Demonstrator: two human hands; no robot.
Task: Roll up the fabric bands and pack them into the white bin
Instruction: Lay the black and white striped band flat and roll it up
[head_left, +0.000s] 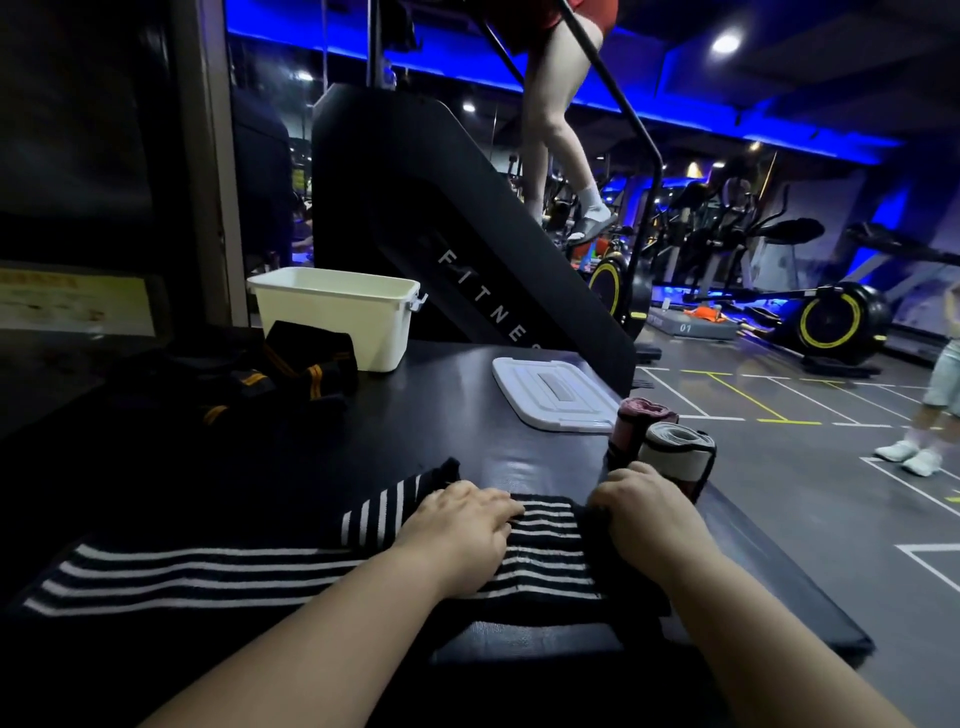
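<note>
- Long black fabric band with white stripes (208, 566) flat on black padded table (519, 452); left hand (462, 525) pressing it, fingers straight; right hand (644, 514) curled round its rolled end.
- Likely risks: slack, skewed roll from uneven pull; maroon roll (641, 421) and pale grey roll (675, 452) toppling off the near edge.
- Counted: two upright rolls, one white plastic bin (337, 317) at table's far side, one white lid (556, 395), heap of black-and-orange bands (260, 374), number unclear.

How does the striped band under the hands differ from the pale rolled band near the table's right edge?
The striped band lies mostly flat along the table; the pale band is rolled tight and stands on end. The striped band is black with white lines; the pale band greyish-white. The left hand presses and the right hand grips the striped band, not the pale band. Neither is in the white bin.
</note>
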